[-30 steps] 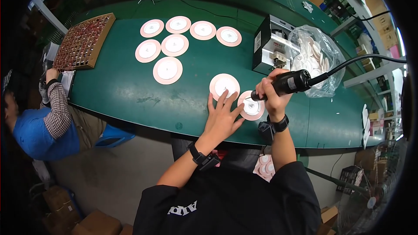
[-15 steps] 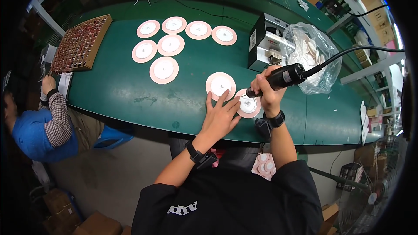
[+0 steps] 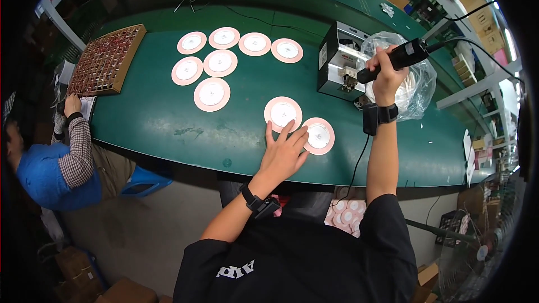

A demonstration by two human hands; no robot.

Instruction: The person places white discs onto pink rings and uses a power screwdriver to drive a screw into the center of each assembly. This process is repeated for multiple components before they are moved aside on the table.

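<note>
Your right hand [image 3: 386, 73] has lifted driver [image 3: 400, 58] off disc [image 3: 318, 136], now fisted round it at 1 o'clock, tip toward black box [image 3: 337, 62]. Left hand [image 3: 282, 154] open, fingers spread, touching disc at table [image 3: 168, 123] near edge; left nearer.

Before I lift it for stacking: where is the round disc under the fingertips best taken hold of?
Probably by the pink rim of the disc on its bare right side. It lies flat, so only the thin edge offers grip. The left hand covers its left edge, and another disc sits close upper-left.
</note>
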